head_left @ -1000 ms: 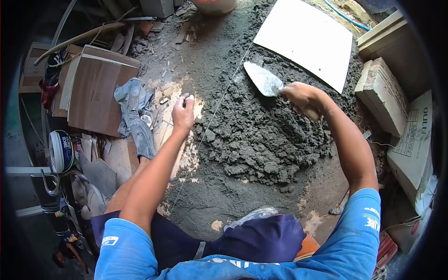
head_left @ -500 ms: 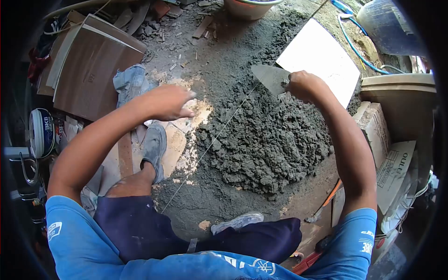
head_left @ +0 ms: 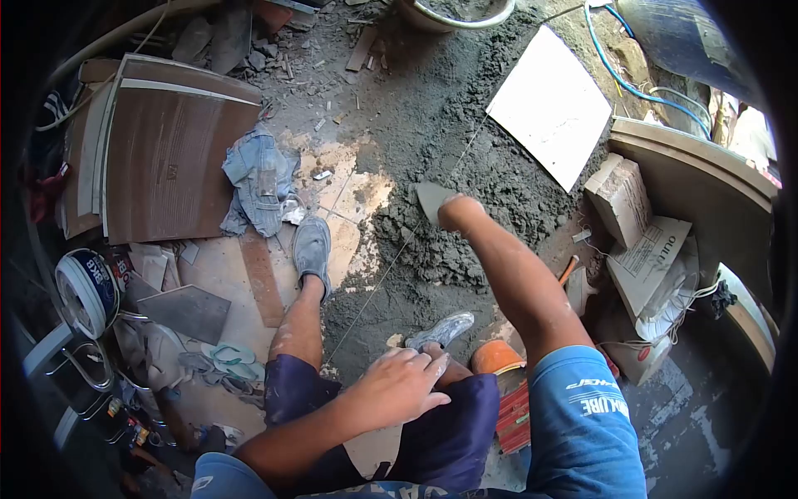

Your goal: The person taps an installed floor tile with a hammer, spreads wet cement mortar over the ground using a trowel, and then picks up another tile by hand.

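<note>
Here, the right hand (head_left: 460,214) grips a trowel (head_left: 431,200) tightly.
Its blade points toward ten o'clock; at six, the left hand (head_left: 399,387) is loosely open over purple shorts (head_left: 467,416).

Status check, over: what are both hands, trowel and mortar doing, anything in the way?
Right hand gripping trowel, low over mortar. Left hand seemingly empty, above shorts. String crosses close by.

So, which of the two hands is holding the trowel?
The right hand, gripping the trowel above the mortar; the left hand, over the lap, shows no tool.
</note>
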The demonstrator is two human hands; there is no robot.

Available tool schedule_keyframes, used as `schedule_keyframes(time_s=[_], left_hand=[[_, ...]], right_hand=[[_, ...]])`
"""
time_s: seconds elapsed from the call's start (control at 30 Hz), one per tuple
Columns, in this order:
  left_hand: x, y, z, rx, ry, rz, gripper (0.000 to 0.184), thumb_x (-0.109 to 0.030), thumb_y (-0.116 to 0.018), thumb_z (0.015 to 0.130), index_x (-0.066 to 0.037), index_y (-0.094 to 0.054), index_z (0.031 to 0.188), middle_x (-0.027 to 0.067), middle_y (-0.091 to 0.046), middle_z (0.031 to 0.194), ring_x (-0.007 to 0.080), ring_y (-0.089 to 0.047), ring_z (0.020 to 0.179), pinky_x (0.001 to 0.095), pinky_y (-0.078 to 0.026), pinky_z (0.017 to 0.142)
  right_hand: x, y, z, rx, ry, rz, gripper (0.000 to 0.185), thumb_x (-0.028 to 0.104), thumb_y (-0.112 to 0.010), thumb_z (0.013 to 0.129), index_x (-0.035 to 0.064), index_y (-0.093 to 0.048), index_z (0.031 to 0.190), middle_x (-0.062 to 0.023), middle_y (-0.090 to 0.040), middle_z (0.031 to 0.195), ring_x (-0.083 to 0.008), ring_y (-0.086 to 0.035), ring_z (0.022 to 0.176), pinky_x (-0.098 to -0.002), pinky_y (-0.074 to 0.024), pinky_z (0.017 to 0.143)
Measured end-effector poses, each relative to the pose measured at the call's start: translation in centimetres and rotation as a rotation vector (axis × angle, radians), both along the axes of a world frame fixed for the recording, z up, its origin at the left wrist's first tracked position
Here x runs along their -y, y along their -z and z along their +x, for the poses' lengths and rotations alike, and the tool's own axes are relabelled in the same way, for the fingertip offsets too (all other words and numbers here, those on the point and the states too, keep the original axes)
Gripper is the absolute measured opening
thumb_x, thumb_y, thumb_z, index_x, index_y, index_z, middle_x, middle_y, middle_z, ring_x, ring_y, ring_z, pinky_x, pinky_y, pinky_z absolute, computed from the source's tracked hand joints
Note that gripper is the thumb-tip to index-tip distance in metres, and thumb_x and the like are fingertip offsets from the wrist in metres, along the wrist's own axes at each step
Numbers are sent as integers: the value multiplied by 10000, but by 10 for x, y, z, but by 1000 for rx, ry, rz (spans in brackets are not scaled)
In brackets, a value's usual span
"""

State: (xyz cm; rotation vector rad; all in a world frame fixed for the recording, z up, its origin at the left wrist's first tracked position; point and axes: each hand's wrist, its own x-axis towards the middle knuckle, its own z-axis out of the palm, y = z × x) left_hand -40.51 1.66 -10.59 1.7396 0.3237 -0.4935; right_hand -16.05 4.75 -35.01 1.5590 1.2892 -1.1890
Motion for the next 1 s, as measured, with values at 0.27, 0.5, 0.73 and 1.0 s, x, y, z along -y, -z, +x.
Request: schedule_keyframes(time_s=[0.27, 0.5, 0.73, 1.0], left_hand=[[48, 94, -6, -239, -177, -340, 544, -437, -539, 945, 21, -550, 1238, 253, -634, 1122, 428, -581, 1088, 472, -461, 939], [51, 101, -22, -282, -89, -349, 563, -440, -543, 944, 17, -540, 1272, 249, -623, 1175, 416, -571, 1130, 478, -446, 969], [60, 103, -15, -382, 124, -344, 587, -469, -536, 937, 9, -550, 1277, 251, -619, 1191, 408, -576, 1132, 478, -447, 971], [135, 127, -28, -377, 236, -312, 573, -472, -529, 942, -3, -565, 1270, 245, -636, 1153, 404, -592, 1098, 475, -454, 954]], right_hand=[[-28, -13, 13, 257, -155, 14, 306, 211, -500, 984, 43, -658, 1185, -142, -691, 1129, -217, -712, 935, -393, -609, 654], [-97, -35, 141, 431, -116, 291, 334, 266, -478, 980, 55, -633, 1187, -125, -705, 1050, -273, -719, 894, -416, -591, 682], [100, -49, 40, 119, 613, 171, 384, 381, -422, 954, 34, -560, 1044, -226, -671, 917, -372, -676, 838, -507, -553, 766], [237, -13, -20, 216, 689, 399, 375, 434, -548, 938, 59, -568, 951, -211, -662, 848, -403, -659, 820, -500, -522, 724]])
